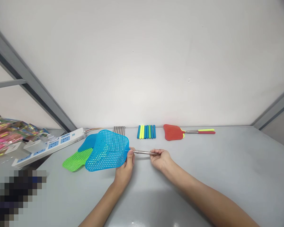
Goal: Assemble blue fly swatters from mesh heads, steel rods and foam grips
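A blue fly swatter head (109, 151) is held up over the table, its neck pinched in my left hand (126, 165). From that neck a thin metal rod (143, 152) runs to the right, and my right hand (159, 158) is closed around its far end. Behind and below the raised head lie a green swatter head (77, 160) and another blue swatter head (86, 142), both partly covered. Beyond my hands, a row of blue, yellow and green handle sleeves (146, 132) lies side by side.
Several metal rods (119, 130) lie by the wall, partly hidden by the blue head. Swatters with a red head (174, 132) and yellow and red handles rest at the back right. A white power strip (53, 146) with plugs and plastic-wrapped items (7, 134) occupy the left.
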`<control>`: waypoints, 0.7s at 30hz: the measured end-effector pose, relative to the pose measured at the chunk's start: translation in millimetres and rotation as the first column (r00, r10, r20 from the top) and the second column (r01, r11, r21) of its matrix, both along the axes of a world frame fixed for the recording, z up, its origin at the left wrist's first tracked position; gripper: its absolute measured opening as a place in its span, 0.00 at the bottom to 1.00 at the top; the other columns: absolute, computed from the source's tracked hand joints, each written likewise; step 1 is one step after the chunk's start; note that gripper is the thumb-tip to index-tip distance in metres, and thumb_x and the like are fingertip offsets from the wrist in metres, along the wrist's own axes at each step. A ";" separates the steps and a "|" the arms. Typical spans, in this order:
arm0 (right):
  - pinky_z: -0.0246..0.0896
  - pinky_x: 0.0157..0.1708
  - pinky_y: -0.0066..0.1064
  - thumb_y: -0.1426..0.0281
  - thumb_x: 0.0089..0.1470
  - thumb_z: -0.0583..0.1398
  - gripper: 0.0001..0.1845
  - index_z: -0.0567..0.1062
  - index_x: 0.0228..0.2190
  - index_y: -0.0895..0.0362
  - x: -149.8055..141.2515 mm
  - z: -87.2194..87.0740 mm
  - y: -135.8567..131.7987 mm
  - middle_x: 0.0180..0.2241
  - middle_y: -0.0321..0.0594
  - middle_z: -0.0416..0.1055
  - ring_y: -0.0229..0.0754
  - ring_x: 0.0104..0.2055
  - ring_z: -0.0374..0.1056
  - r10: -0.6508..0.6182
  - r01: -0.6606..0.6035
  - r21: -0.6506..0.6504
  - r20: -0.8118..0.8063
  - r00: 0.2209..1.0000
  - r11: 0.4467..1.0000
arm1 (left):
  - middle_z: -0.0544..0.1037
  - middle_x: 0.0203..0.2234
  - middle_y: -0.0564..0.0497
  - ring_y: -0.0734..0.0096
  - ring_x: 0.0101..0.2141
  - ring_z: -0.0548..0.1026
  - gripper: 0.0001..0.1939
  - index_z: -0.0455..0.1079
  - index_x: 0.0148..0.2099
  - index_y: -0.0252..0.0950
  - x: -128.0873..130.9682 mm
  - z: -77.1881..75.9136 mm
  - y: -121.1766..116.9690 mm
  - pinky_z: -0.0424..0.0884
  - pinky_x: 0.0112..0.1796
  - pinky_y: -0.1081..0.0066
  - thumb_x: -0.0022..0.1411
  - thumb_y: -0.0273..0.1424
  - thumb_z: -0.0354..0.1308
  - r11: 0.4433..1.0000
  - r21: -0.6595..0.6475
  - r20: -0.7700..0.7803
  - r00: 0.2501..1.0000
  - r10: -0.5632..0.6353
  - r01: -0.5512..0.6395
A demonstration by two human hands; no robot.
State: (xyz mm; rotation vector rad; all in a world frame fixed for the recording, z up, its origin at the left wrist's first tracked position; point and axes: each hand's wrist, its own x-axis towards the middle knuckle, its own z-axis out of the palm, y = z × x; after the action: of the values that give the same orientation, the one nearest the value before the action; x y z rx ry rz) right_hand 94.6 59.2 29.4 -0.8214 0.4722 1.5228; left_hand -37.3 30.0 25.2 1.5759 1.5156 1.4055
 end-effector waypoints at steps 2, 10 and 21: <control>0.56 0.13 0.22 0.85 0.36 0.42 0.12 0.47 0.14 0.56 0.1 0.7 -0.1 0.08 0.28 0.47 0.30 0.10 0.49 0.008 -0.008 -0.015 -0.013 1.000 1.000 | 0.61 0.14 0.56 0.72 0.20 0.62 0.15 0.65 0.26 0.38 -0.5 1.6 -0.1 0.59 0.29 0.72 0.55 0.42 0.45 0.998 0.025 -0.037 0.998 -0.049 0.050; 0.57 0.12 0.22 0.84 0.38 0.42 0.12 0.49 0.14 0.56 -7.4 3.7 -10.1 0.08 0.29 0.48 0.30 0.10 0.51 0.080 -0.083 -0.077 -0.043 0.996 0.993 | 0.61 0.16 0.56 0.75 0.19 0.61 0.17 0.66 0.34 0.36 5.5 -9.5 -9.6 0.58 0.24 0.75 0.58 0.40 0.41 0.965 -0.039 0.037 0.966 -0.257 0.258; 0.63 0.24 0.28 0.73 0.47 0.48 0.11 0.55 0.16 0.56 -10.6 17.8 -17.4 0.17 0.35 0.60 0.35 0.21 0.63 0.236 -0.222 0.173 -0.068 0.969 0.960 | 0.63 0.16 0.54 0.74 0.19 0.62 0.23 0.63 0.38 0.33 3.1 -13.6 -12.3 0.60 0.25 0.72 0.60 0.42 0.31 0.948 0.101 0.193 0.929 -0.315 0.301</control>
State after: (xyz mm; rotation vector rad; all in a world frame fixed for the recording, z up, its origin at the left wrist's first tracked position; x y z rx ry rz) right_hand 84.1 41.8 47.2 -0.7000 0.3180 1.7930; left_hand -34.3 17.7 11.6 1.5729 1.0552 1.4017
